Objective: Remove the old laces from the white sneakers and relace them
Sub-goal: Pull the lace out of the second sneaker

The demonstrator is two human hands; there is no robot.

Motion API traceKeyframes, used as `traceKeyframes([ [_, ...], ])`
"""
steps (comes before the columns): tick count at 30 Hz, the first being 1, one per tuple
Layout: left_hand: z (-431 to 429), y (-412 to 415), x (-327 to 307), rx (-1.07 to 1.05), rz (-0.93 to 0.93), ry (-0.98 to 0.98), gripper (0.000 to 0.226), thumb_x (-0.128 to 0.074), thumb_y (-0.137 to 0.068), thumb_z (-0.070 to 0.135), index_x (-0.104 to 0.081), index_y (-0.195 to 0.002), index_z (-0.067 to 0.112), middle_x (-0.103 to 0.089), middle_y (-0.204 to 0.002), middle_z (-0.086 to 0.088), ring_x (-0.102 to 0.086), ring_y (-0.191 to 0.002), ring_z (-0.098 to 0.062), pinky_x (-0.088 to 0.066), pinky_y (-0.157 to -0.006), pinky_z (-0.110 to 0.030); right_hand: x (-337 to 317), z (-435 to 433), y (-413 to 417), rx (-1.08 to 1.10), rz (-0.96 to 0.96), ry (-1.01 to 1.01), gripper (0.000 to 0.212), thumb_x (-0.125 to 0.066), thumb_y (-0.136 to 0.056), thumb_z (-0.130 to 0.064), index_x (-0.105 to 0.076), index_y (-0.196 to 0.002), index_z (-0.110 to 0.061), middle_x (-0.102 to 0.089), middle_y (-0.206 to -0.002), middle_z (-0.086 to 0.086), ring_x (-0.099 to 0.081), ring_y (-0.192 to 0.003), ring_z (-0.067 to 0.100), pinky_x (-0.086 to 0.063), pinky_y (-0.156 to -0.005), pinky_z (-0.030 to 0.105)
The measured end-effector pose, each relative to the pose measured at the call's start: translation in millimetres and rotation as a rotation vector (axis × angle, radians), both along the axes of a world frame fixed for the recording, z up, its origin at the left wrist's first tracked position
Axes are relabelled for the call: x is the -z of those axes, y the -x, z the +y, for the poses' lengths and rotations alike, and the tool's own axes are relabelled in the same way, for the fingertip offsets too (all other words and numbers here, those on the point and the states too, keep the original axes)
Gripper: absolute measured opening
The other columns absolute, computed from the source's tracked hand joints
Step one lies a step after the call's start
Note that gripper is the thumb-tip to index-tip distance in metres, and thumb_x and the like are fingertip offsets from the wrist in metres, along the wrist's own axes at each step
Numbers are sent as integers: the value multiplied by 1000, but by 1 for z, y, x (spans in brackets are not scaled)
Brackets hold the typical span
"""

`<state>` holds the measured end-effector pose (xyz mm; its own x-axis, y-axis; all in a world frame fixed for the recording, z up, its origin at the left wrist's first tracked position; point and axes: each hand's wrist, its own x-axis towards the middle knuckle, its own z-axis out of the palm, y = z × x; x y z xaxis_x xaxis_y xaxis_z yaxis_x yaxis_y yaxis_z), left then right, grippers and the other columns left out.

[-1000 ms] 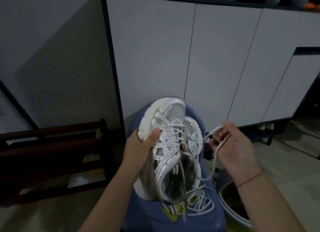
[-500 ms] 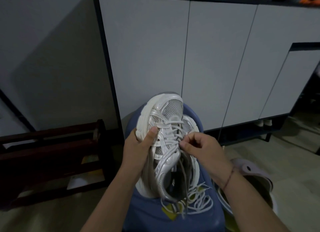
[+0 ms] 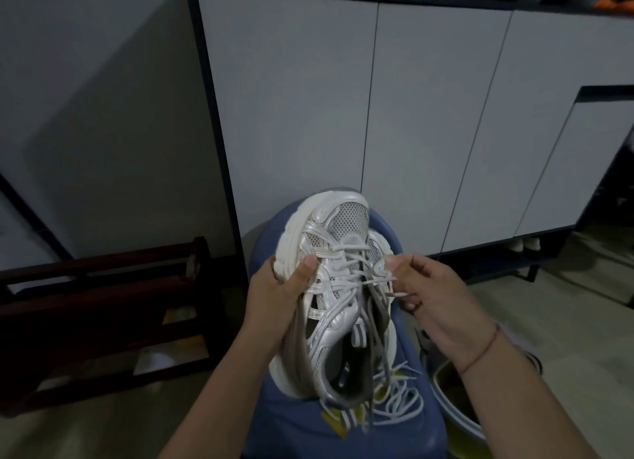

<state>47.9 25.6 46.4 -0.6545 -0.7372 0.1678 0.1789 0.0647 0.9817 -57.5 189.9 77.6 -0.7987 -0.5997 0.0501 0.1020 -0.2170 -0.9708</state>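
Observation:
A white and silver sneaker (image 3: 329,297) stands tilted toe-up over a blue stool (image 3: 302,427). My left hand (image 3: 278,297) grips its left side, thumb on the upper near the eyelets. My right hand (image 3: 425,297) is at the sneaker's right side and pinches a strand of the white lace (image 3: 356,276) that crosses the eyelets. Grey-white lace ends hang down past the tongue. A second sneaker shows partly behind the first one. Loose white laces (image 3: 398,400) lie in a heap on the stool seat.
A white cabinet (image 3: 429,115) with dark frame stands right behind the stool. A dark wooden rack (image 3: 103,307) is on the floor at the left. A round basin (image 3: 453,400) sits low at the right, under my right forearm.
My right hand came in from the right to the eyelets, then drew a little back to the right with a lace strand pinched. My left hand kept its grip on the sneaker.

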Motion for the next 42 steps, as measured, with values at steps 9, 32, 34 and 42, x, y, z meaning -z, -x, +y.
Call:
traceKeyframes([
  [9, -5, 2, 3, -46, 25, -141, 22, -70, -86, 34, -71, -103, 19, -77, -96, 1, -73, -91, -18, -58, -83, -37, 13, -10, -7, -105, -275, 140, 19, -66, -66, -8, -61, -84, -6, -66, -66, 2, -61, -56, 8, -52, -53, 19],
  [32, -6, 1, 2, -43, 29, -156, 27, -72, -85, 33, -71, -106, 17, -77, -97, -2, -73, -92, -21, -58, -88, -44, 19, -17, -11, 22, 14, 20, 6, -69, -69, -17, -74, -67, -15, -71, -76, 3, -64, -73, 13, -54, -75, 24],
  [34, -6, 1, 2, -38, 21, -152, 28, -71, -85, 34, -71, -107, 17, -77, -98, -3, -73, -93, -22, -57, -89, -45, 20, -19, -8, 21, -152, 102, 14, -67, -74, -15, -74, -62, -11, -63, -63, 2, -54, -57, 9, -52, -62, 19],
  [42, -9, 0, 0, -52, 31, -145, 25, -71, -84, 37, -70, -101, 19, -77, -91, 2, -74, -85, -15, -58, -71, -27, 0, 5, 14, -185, -658, 822, 41, -95, -35, -8, -68, -66, -9, -51, -53, -5, -42, -41, 2, -40, -44, 15],
])
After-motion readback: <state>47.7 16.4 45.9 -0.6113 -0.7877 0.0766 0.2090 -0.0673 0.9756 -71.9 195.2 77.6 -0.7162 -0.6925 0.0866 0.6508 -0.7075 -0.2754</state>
